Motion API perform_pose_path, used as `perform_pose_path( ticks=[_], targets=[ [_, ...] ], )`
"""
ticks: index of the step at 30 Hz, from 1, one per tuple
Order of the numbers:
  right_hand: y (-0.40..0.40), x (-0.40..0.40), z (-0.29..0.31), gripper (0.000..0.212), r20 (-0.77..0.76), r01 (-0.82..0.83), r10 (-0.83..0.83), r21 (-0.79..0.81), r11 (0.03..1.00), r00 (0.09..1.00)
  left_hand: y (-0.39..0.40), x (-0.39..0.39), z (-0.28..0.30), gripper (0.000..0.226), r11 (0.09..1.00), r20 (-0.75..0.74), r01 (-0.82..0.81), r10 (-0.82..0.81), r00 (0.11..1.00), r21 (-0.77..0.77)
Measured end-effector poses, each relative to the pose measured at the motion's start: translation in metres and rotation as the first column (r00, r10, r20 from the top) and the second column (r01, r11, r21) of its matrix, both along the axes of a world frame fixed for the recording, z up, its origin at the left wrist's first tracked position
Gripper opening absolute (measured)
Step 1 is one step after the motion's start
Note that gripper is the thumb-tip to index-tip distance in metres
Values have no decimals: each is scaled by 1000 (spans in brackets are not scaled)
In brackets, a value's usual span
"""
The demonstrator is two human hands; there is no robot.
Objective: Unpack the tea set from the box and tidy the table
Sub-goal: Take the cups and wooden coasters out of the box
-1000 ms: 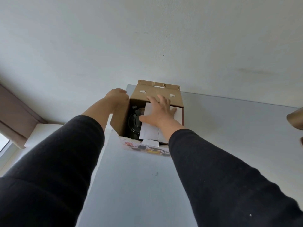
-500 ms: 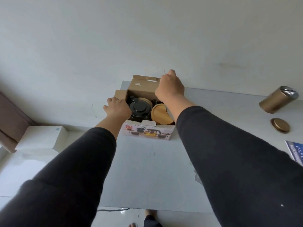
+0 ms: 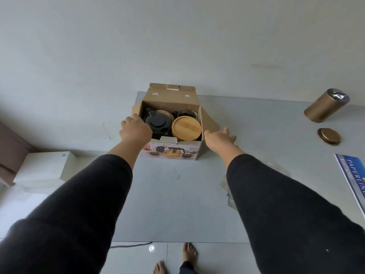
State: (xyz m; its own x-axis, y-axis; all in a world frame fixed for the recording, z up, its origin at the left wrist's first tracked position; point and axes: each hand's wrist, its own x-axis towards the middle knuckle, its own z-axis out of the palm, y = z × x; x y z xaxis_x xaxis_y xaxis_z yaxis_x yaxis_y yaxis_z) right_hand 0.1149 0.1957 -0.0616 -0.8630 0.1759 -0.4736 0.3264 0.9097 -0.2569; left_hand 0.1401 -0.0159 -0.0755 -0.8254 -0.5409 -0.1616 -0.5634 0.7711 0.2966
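Table (image 3: 177, 194), grey, set against a pale wall; bears everything below. Box (image 3: 170, 149), brown card, at the far edge with flaps folded back, presumably to clear access from above; printed front panel shows teapots and cups, with a line of script too small to read. Tea set not yet lifted out, packed tight inside, probably so the pieces cannot knock together: black-lidded teapot (image 3: 157, 123) at left, bamboo lid (image 3: 186, 128) at right, glass rim (image 3: 187, 113) behind it, white card tab (image 3: 168, 139) at the near wall. Left hand (image 3: 135, 130) curled over the box's left wall, gripping that edge, seemingly to steady the box. Right hand (image 3: 218, 138) just beside the right flap, fingers spread and relaxed, holding nothing, apparently on its way to the right side. Gold tin (image 3: 325, 105) lying tilted at far right, mouth sealed in silver foil; its lid (image 3: 328, 136) flat on the table nearby, apart from it. Blue packet (image 3: 353, 175) at the right edge, reading "PAPERLINE" and, smaller, what looks like "KUITANSI". White box (image 3: 47, 165) on a lower surface off the table's left side. Bare feet (image 3: 173, 262) on glossy floor tiles below.
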Motion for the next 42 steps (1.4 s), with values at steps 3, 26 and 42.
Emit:
perform_pose_path(
  ticks=[3,26,42],
  targets=[
    [-4,-14,4,67,-127,-117,125,63,991,984,-1,-12,6,46,998,14,-33,34,999,-48],
    [-33,-46,-4,97,-163,-604,600,29,797,783,61,-128,-1,28,828,465,452,-273,842,-332],
    [-46,-38,-7,101,-217,-565,562,54,824,798,44,-128,43,20,624,591,690,-417,690,-366]
  ],
)
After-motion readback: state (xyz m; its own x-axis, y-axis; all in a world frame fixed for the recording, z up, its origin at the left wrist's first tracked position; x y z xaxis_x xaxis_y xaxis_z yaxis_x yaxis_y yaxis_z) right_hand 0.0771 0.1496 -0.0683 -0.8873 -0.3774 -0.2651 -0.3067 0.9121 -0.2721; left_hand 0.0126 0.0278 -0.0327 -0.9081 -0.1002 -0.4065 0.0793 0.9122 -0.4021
